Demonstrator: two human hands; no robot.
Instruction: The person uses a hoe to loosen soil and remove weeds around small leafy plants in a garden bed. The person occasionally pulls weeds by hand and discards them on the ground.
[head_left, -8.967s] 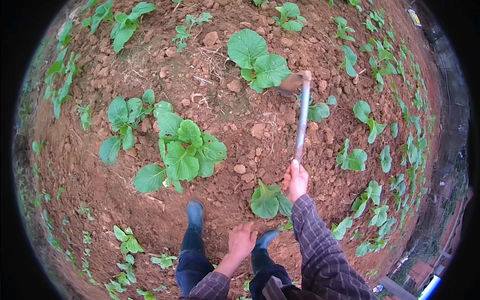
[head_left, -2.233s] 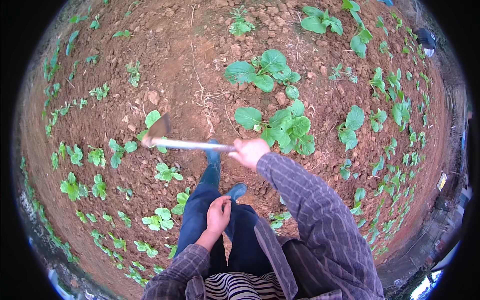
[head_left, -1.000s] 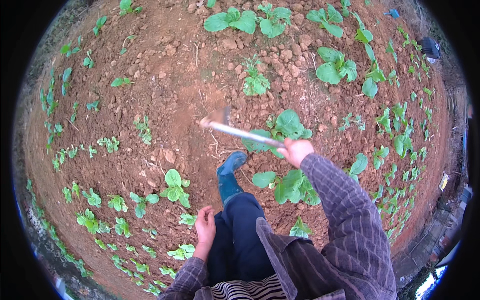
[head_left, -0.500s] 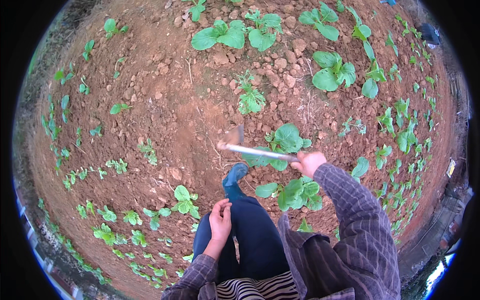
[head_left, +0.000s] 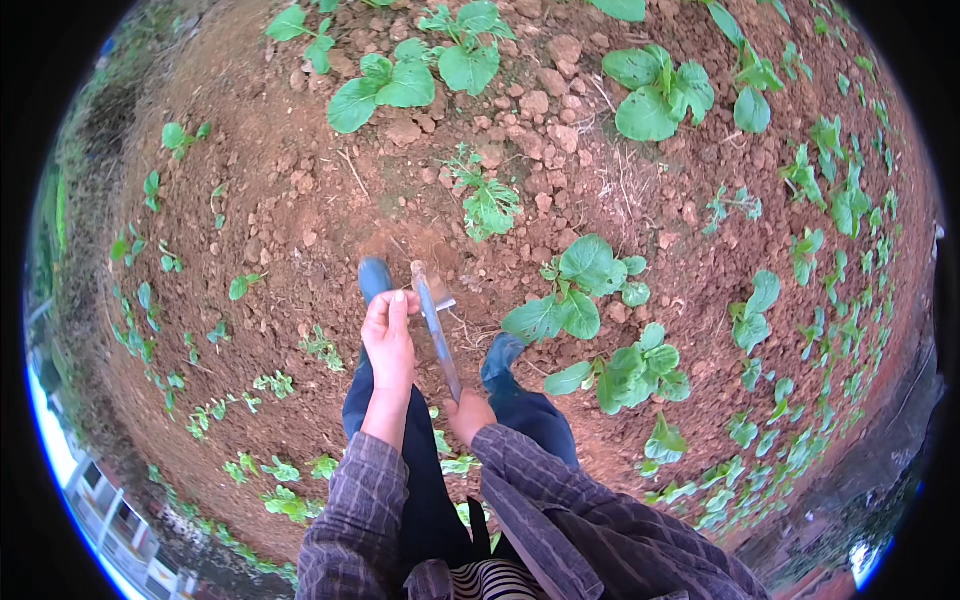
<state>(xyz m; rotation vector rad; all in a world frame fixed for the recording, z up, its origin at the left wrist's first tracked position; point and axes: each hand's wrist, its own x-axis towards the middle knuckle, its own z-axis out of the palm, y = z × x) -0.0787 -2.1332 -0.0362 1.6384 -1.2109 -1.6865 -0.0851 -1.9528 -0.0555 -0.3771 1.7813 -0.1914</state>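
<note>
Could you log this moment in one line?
right hand: gripping straight grey-handled hoe | left hand: near its brown blade, contact unclear | ground: brown soil, green leafy plants

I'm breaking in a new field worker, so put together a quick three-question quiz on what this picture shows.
1. Which hand grips the hoe?
2. In the picture, where does the blade show relative to the boots? A) left of both; B) between them; C) right of both.
3. True or false: the boots are bright red.
Key: 1. The right hand. 2. B. 3. False; they are blue-green.
</note>
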